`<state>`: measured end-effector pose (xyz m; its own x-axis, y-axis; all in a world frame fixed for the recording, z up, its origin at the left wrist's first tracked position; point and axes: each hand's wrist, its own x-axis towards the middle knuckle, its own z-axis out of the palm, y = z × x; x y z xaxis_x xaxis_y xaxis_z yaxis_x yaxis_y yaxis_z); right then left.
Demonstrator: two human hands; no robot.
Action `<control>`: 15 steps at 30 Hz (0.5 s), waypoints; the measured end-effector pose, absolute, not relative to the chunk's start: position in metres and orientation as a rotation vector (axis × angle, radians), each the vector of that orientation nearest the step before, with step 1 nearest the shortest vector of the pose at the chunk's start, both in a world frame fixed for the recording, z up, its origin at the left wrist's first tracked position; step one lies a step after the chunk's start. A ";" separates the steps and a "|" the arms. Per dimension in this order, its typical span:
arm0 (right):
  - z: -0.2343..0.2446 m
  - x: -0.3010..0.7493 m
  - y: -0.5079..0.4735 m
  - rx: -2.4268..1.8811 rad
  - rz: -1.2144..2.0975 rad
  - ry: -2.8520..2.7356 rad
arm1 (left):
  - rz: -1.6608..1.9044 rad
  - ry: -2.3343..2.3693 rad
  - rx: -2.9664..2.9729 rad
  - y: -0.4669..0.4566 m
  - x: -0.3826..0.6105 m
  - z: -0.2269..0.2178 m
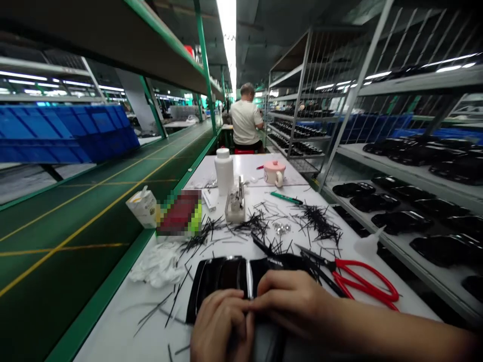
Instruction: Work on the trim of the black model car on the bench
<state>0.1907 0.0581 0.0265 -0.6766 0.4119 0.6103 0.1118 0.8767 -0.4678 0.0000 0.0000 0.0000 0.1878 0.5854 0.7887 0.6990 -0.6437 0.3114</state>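
Observation:
A glossy black piece (221,276), perhaps leather or a bag part, lies at the near end of the table with a bright strip (249,279) running across it. My left hand (222,324) rests over its near edge, fingers bent and pressed on it. From the right, my right hand (296,301) pinches at the same spot by the strip, its fingertips meeting those of my left. What lies between the fingertips is too small to make out. Red-handled scissors (364,281) lie right of my right hand, beside a dark slim tool (332,281).
Black offcut strips (319,221) litter the white table (116,322). Beyond stand a white bottle (224,173), a small metal device (236,201) and a pink-lidded mug (274,172). Crumpled white tissue (158,264) lies left. A green conveyor (113,201) and racks (362,146) flank me; a person (245,120) sits ahead.

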 end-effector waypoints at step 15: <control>0.037 0.211 0.058 -0.426 0.693 -2.429 | -1.478 -1.460 -2.247 -0.007 0.008 -0.003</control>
<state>0.2113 0.0582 0.0373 -0.7860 0.4377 0.4367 0.1413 0.8148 -0.5623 0.0078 -0.0071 -0.0034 0.0798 0.6603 0.7467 0.7387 -0.5421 0.4005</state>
